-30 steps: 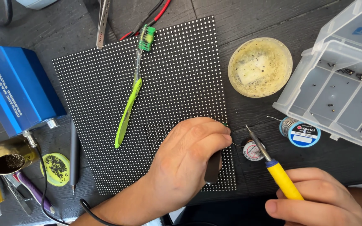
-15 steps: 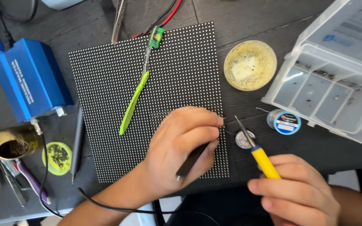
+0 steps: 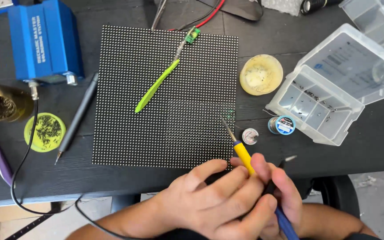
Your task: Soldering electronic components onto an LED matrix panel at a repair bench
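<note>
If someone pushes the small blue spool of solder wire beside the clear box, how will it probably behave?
The small blue spool of solder wire lies flat on its side on the black table, so it would probably slide, not roll. It looks light and easy to shift. Its loose wire end might catch on the clear plastic compartment box beside it.

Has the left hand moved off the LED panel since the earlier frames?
Yes. The left hand has pulled back toward the person, off the LED panel, and now meets the right hand around the yellow-handled soldering iron.
</note>
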